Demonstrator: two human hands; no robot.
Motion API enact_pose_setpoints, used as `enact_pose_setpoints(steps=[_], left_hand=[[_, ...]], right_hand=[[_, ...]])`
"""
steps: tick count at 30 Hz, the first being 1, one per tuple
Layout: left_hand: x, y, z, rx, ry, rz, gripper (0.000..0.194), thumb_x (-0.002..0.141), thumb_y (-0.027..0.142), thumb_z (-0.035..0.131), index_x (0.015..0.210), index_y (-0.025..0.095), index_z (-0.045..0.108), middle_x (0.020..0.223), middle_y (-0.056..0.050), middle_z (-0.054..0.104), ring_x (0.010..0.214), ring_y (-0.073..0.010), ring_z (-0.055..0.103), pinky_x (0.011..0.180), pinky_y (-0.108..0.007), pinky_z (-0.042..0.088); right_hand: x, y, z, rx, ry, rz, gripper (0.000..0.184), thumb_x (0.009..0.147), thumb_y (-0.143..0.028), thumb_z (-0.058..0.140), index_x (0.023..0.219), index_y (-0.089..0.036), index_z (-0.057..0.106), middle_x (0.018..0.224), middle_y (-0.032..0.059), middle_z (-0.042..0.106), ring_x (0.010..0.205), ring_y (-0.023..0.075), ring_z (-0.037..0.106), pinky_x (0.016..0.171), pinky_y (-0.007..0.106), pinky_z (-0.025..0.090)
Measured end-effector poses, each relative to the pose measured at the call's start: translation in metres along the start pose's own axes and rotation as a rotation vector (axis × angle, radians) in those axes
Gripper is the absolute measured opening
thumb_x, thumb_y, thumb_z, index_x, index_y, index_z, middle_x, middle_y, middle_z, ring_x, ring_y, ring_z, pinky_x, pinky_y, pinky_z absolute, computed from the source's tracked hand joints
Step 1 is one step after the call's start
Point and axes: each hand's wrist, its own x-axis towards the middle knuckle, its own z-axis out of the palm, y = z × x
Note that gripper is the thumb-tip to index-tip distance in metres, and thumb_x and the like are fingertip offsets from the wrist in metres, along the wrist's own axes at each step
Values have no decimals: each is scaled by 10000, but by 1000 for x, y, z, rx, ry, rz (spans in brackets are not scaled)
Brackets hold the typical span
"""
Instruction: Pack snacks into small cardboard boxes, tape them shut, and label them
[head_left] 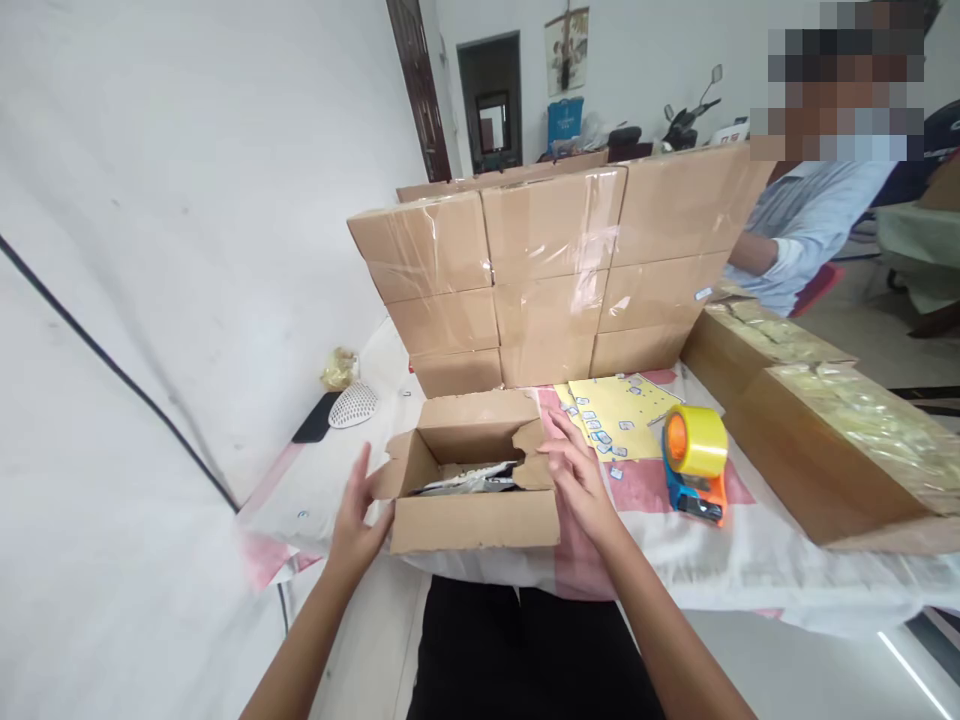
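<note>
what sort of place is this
Probably a home room used as a small packing space: wrapped stacked cartons and a tape dispenser share the cloth-covered table, while what looks like a motorbike shows behind.

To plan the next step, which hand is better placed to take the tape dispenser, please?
Likely the right hand: it is nearer the tape dispenser; the left hand is across the box.

white walls (187, 180), dark doorway (489, 85)

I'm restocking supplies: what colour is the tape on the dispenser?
The tape roll is yellow, best seen in the head view.
</note>
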Motion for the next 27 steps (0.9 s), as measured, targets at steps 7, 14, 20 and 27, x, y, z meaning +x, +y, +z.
enact_pose_setpoints(steps=[7, 14, 20, 27], left_hand=[[3, 18, 13, -34, -302, 305, 1254, 562, 941, 579, 1597, 286, 313, 1588, -223, 436, 1513, -447, 333, 1220, -643, 306], [17, 34, 2, 206, -185, 241, 395, 926, 537, 634, 1247, 314, 689, 1259, -85, 738, 1265, -322, 628, 1035, -477, 504], [30, 80, 36, 239, 166, -52, 407, 1016, 407, 491, 1377, 233, 562, 1367, -140, 640, 1221, -285, 622, 1000, -469, 534], [2, 141, 90, 509, -205, 325, 488, 957, 369, 597, 1426, 235, 584, 1466, -112, 616, 1386, -425, 511, 1134, -620, 405]], right_hand=[[21, -1, 14, 106, 13, 112, 544, 818, -191, 492, 1354, -286, 514, 1423, 64, 571, 1367, 259, 517, 1169, 467, 418], [26, -5, 17, 115, 76, 15, 539, 935, -323, 513, 1472, -309, 470, 1310, 59, 641, 1338, 253, 541, 1170, 455, 408], [20, 0, 7, 119, 57, 10, 430, 1031, -542, 398, 1251, -272, 650, 1073, 65, 734, 1219, 298, 623, 1151, 497, 412], [7, -4, 6, 44, 16, 16, 313, 1027, -470, 504, 1245, -298, 648, 1308, 54, 673, 1354, 274, 534, 1207, 472, 362]])
